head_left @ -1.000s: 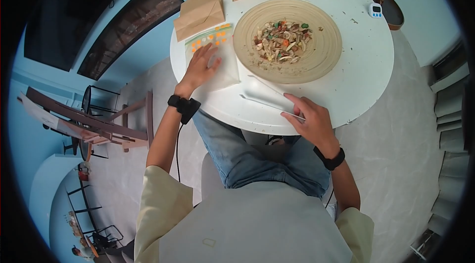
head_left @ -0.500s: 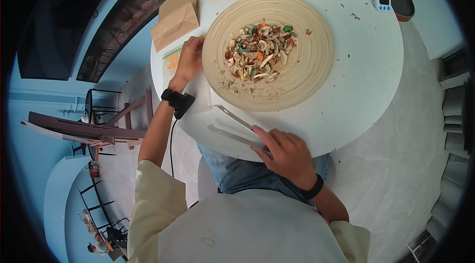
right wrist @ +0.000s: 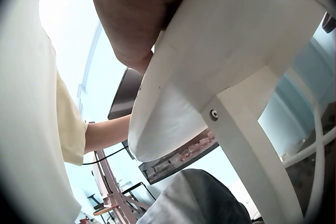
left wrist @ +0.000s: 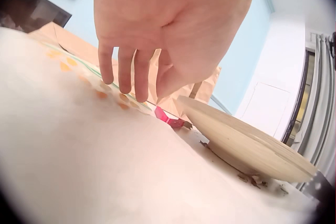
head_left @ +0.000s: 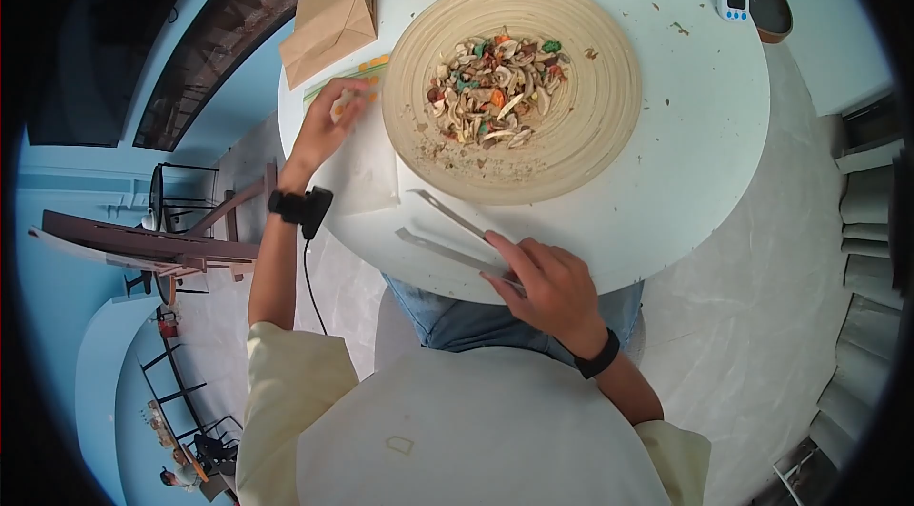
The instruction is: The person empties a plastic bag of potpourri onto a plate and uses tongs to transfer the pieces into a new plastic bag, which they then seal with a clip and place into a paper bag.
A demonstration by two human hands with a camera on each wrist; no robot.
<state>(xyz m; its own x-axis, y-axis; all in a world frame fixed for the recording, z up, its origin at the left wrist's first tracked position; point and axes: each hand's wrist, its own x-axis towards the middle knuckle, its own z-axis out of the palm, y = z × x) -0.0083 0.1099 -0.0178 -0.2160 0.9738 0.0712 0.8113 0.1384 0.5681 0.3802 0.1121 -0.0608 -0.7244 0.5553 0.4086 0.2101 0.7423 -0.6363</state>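
My left hand (head_left: 328, 125) hangs over the zip bag (head_left: 367, 178), fingers loosely bent with nothing in them; the left wrist view shows the fingers (left wrist: 125, 71) above the bag's orange-dotted, green-lined top (left wrist: 68, 61). A pink-red piece (left wrist: 167, 118) lies between the bag and the plate's rim. My right hand (head_left: 552, 292) holds white tongs (head_left: 447, 211) at the table's near edge, their arms apart with nothing between them. The round plate (head_left: 600, 139) bears a heap of dried sliced mushrooms and coloured bits (head_left: 495, 92). In the right wrist view the tongs are hidden.
Brown paper bags stand along the far edge, one (head_left: 333, 20) at the left behind the zip bag. A white timer (head_left: 732, 4) sits at the right rear, near a dark tray (head_left: 769, 6). Small crumbs dot the white table (head_left: 695, 144).
From over the zip bag, my left hand went to the plate's left rim, then drew back left. My right hand moved left and nearer with the tongs. The head view has shifted.
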